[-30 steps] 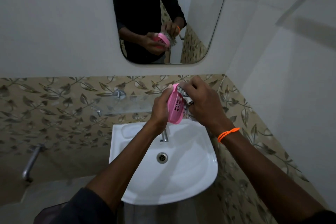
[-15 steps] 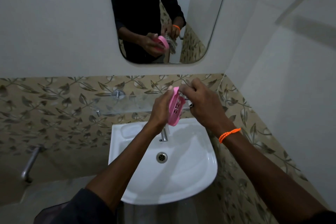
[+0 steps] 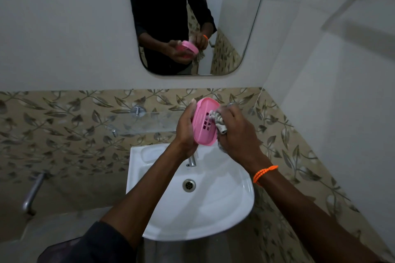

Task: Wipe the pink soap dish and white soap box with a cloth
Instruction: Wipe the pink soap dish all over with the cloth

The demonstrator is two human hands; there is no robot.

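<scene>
The right hand (image 3: 237, 134) hides most of the cloth (image 3: 218, 121). The left hand (image 3: 185, 132) covers the pink soap dish's (image 3: 204, 123) back, and both wrists hide most of the tap (image 3: 192, 160).

Left hand (image 3: 183, 132) grips pink soap dish (image 3: 204, 121), tilted on edge; right hand (image 3: 237, 134) presses bunched cloth (image 3: 218, 120) inside it, above white sink (image 3: 213, 209).

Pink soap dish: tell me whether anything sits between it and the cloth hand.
Nothing visible. The right hand presses the cloth straight onto the pink soap dish, which the left hand holds above the sink.
</scene>
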